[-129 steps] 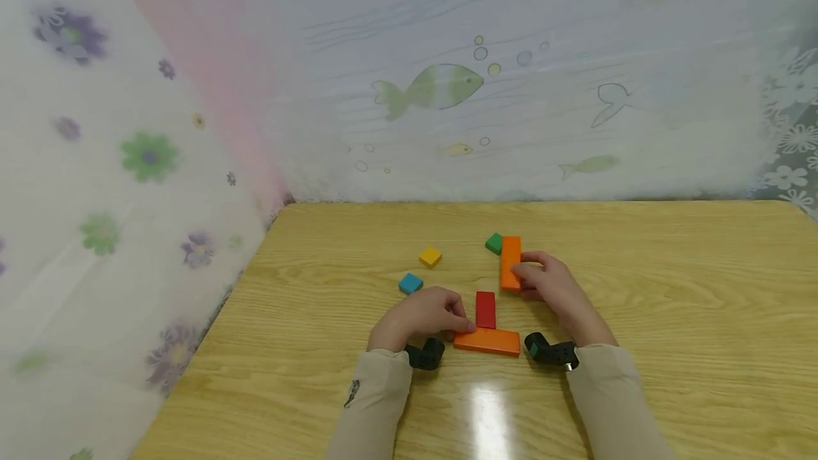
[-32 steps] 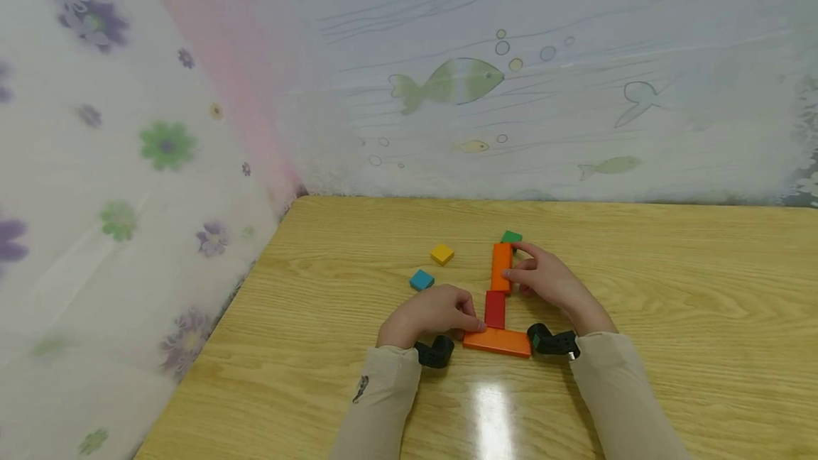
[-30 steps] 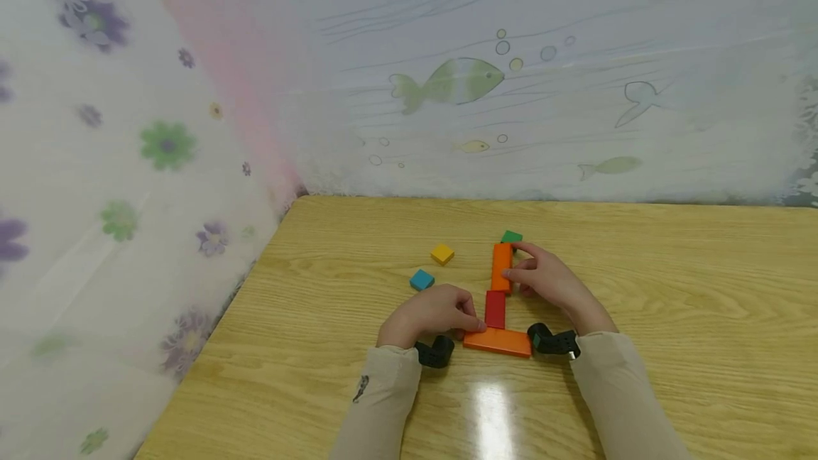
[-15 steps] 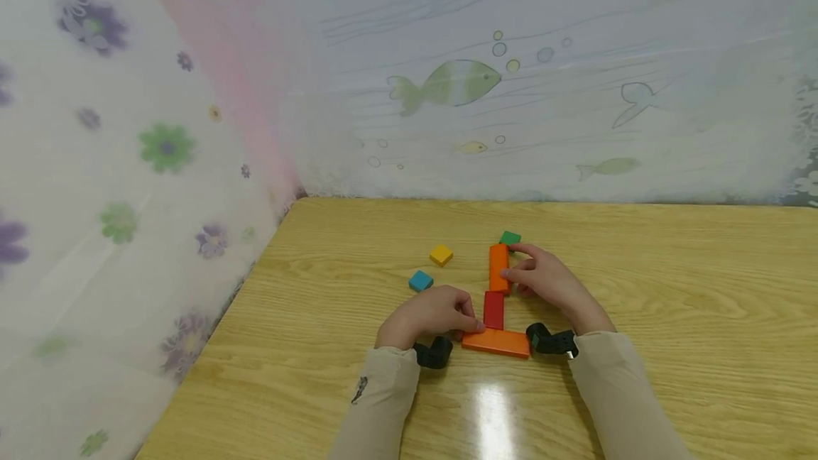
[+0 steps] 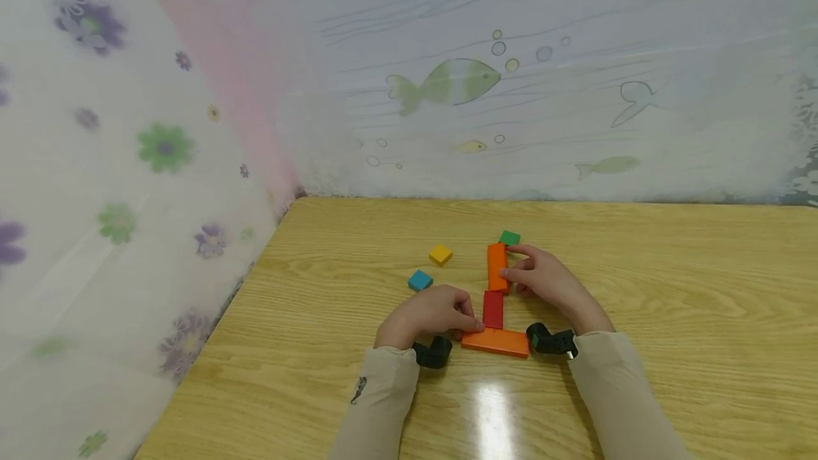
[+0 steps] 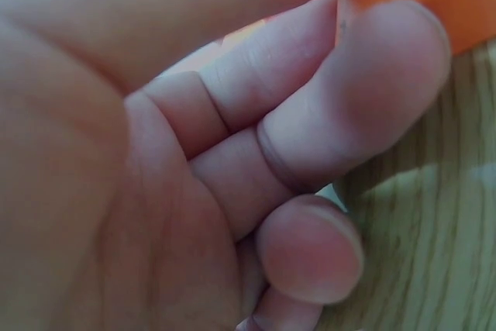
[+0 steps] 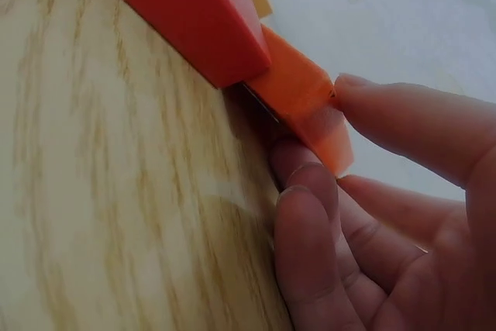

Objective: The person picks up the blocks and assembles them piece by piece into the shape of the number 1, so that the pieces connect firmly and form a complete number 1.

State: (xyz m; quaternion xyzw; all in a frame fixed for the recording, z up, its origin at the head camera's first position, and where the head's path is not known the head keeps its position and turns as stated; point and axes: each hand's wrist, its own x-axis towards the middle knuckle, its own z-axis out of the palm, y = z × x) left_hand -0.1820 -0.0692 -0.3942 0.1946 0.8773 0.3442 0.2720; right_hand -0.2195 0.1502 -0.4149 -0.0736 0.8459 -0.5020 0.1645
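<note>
My left hand [image 5: 431, 314] pinches the left end of a long orange block [image 5: 495, 342] that lies crosswise on the table. In the left wrist view an orange corner [image 6: 461, 9] shows beyond a fingertip. A red block [image 5: 493, 309] reaches away from its far side. My right hand [image 5: 546, 279] grips a second orange block [image 5: 498, 268] from the right, roughly in line with the red one. In the right wrist view this orange block [image 7: 298, 87] has the thumb on one face and fingers beneath; it meets the end of the red block [image 7: 186, 13].
A green block [image 5: 510, 238] lies just past the far end of the second orange block. To the left are a yellow block [image 5: 441, 255] and a blue block [image 5: 420, 280]. The wooden table [image 5: 690, 289] ends at a wall [image 5: 549, 112] with fish pictures.
My right hand has brought the second orange block left and nearer, up to the red block's far end. During the last second it shifts only slightly left. My left hand keeps its hold.
</note>
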